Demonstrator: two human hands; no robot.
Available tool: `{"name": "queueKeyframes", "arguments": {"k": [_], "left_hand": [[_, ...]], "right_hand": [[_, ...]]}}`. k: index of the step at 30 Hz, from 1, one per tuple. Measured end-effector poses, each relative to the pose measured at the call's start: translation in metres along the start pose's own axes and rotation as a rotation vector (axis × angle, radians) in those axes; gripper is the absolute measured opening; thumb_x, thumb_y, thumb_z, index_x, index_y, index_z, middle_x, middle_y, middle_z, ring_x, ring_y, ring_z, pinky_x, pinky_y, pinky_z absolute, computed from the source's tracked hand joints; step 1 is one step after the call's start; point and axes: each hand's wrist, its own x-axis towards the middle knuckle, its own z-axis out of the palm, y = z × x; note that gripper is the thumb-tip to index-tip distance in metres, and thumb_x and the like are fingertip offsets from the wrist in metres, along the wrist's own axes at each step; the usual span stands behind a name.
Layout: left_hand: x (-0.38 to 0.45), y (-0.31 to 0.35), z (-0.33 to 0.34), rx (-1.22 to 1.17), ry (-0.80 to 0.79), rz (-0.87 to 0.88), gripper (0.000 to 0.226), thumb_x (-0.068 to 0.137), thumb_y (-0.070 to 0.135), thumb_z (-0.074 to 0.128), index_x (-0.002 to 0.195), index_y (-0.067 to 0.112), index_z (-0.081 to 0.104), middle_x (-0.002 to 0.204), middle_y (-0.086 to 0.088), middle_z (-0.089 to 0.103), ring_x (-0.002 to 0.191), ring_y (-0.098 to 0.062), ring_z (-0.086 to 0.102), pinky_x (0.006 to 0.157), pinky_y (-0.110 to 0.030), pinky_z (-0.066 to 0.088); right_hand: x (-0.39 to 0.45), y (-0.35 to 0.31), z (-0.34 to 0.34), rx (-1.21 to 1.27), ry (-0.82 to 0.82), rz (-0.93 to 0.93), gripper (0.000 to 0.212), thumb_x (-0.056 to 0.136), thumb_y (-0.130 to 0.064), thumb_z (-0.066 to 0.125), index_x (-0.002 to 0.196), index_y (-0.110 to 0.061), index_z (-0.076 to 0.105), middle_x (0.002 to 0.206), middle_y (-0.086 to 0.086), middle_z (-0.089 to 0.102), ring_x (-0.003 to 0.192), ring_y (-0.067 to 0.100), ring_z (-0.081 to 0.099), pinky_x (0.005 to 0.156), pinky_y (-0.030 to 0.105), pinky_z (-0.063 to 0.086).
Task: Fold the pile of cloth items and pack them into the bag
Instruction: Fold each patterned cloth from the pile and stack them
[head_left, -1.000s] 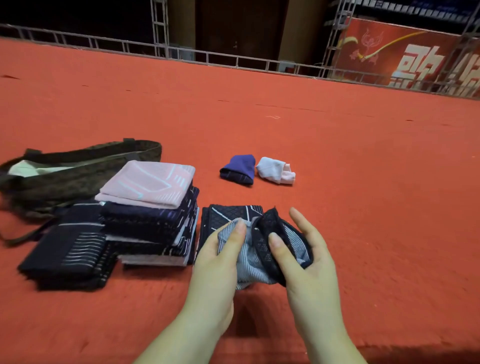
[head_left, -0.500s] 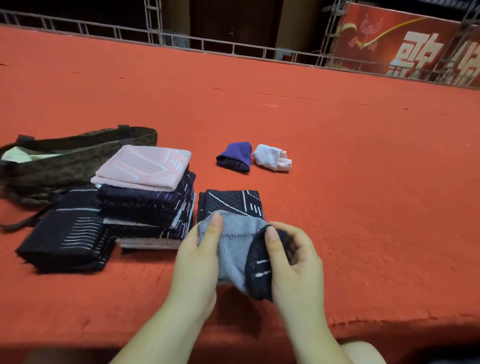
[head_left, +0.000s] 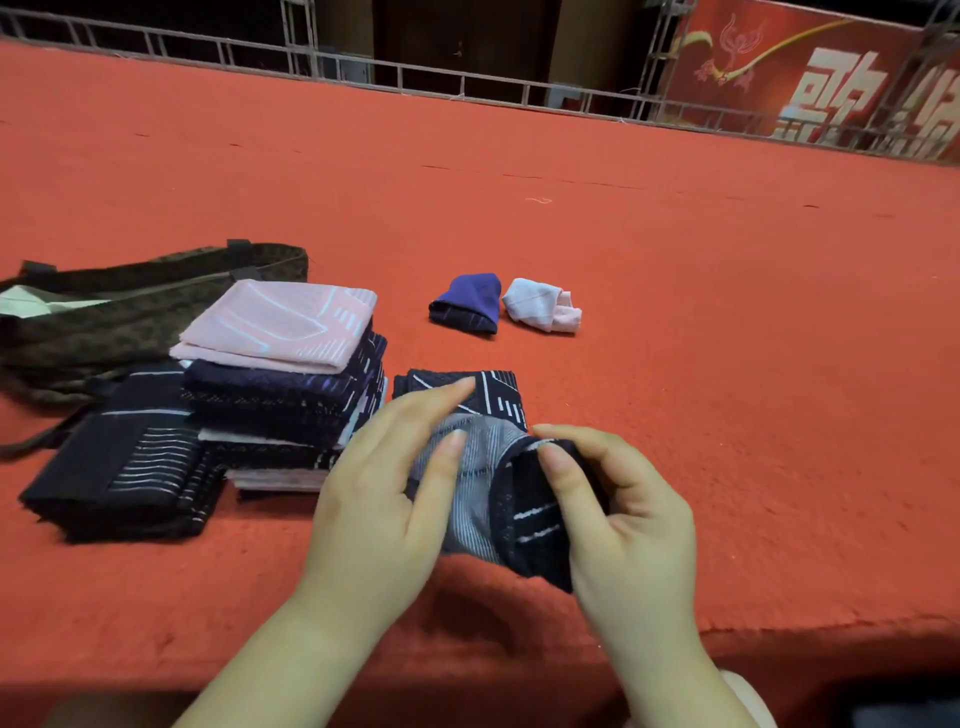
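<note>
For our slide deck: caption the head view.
Both hands fold a striped cloth beside folded stacks and bag.

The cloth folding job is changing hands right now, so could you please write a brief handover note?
Right hand: grips the dark end of the cloth being folded, thumb on top.
Left hand: fingers straight, resting on the cloth's grey striped part.
Done: tall stack with a pink piece on top, low dark stack, one dark folded piece behind the hands, two small bundles, blue and white.
Bag: lies far left, behind the stacks.
Left: finish this fold, then pack everything.
</note>
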Motion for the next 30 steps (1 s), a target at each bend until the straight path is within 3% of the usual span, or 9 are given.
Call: {"name": "queueKeyframes", "arguments": {"k": [2, 5, 8, 14, 19, 23, 27, 30], "left_hand": [[0.003, 0.008, -0.002, -0.022, -0.061, 0.071, 0.03, 0.093, 0.04, 0.044, 0.118, 0.031, 0.057, 0.118, 0.024, 0.057, 0.114, 0.008, 0.05, 0.099, -0.012, 0.035], [0.005, 0.019, 0.0, -0.044, -0.141, 0.047, 0.038, 0.089, 0.057, 0.044, 0.104, 0.029, 0.063, 0.105, 0.018, 0.063, 0.108, -0.003, 0.056, 0.097, -0.026, 0.041], [0.004, 0.021, 0.005, -0.016, -0.121, -0.019, 0.034, 0.085, 0.055, 0.048, 0.092, 0.025, 0.062, 0.091, 0.017, 0.061, 0.093, -0.004, 0.058, 0.085, -0.028, 0.044], [-0.004, 0.018, 0.016, 0.102, -0.066, -0.015, 0.03, 0.093, 0.045, 0.039, 0.086, 0.024, 0.059, 0.08, 0.015, 0.057, 0.08, -0.01, 0.054, 0.077, -0.032, 0.042], [-0.007, 0.019, 0.02, 0.115, -0.158, -0.126, 0.035, 0.091, 0.049, 0.03, 0.084, 0.027, 0.055, 0.075, 0.015, 0.058, 0.075, -0.008, 0.055, 0.073, -0.032, 0.043], [-0.012, 0.018, 0.022, 0.02, -0.215, -0.194, 0.04, 0.086, 0.06, 0.032, 0.086, 0.029, 0.058, 0.082, 0.015, 0.061, 0.085, -0.005, 0.056, 0.079, -0.03, 0.044], [-0.017, 0.009, 0.022, -0.009, -0.185, -0.162, 0.033, 0.09, 0.05, 0.036, 0.078, 0.029, 0.058, 0.074, 0.011, 0.055, 0.078, -0.006, 0.054, 0.073, -0.026, 0.042], [-0.022, -0.005, 0.018, -0.066, -0.115, -0.255, 0.039, 0.089, 0.051, 0.034, 0.072, 0.025, 0.057, 0.072, 0.009, 0.06, 0.075, -0.004, 0.057, 0.071, -0.022, 0.043]], "right_hand": [[0.002, -0.002, 0.0, -0.023, -0.024, -0.028, 0.014, 0.081, -0.036, 0.058, 0.088, -0.032, 0.07, 0.088, -0.019, 0.071, 0.087, 0.0, 0.066, 0.077, 0.01, 0.045], [0.001, -0.003, 0.003, -0.039, -0.017, -0.072, 0.014, 0.083, -0.034, 0.057, 0.089, -0.032, 0.069, 0.089, -0.019, 0.07, 0.087, 0.001, 0.066, 0.077, 0.01, 0.045], [-0.002, 0.0, 0.008, -0.055, 0.017, -0.086, 0.014, 0.084, -0.033, 0.057, 0.09, -0.032, 0.069, 0.089, -0.017, 0.07, 0.087, 0.002, 0.065, 0.077, 0.011, 0.045], [-0.005, 0.001, 0.012, -0.04, 0.14, -0.108, 0.011, 0.084, -0.031, 0.057, 0.089, -0.034, 0.066, 0.089, -0.019, 0.068, 0.085, -0.002, 0.063, 0.076, 0.006, 0.042], [-0.007, 0.004, 0.015, -0.02, 0.154, -0.095, 0.011, 0.084, -0.032, 0.057, 0.087, -0.034, 0.068, 0.088, -0.018, 0.068, 0.085, 0.001, 0.064, 0.075, 0.008, 0.043], [-0.009, 0.008, 0.014, -0.033, 0.17, -0.1, 0.012, 0.085, -0.03, 0.056, 0.087, -0.036, 0.066, 0.089, -0.02, 0.068, 0.085, 0.0, 0.064, 0.076, 0.009, 0.043], [-0.008, 0.008, 0.013, 0.003, 0.242, -0.044, 0.005, 0.086, -0.029, 0.061, 0.087, -0.032, 0.065, 0.088, -0.023, 0.067, 0.083, -0.004, 0.062, 0.076, 0.007, 0.042], [0.001, 0.008, 0.005, 0.068, 0.387, 0.079, 0.01, 0.087, -0.028, 0.056, 0.084, -0.029, 0.066, 0.079, -0.019, 0.067, 0.074, -0.003, 0.06, 0.072, 0.015, 0.046]]}}
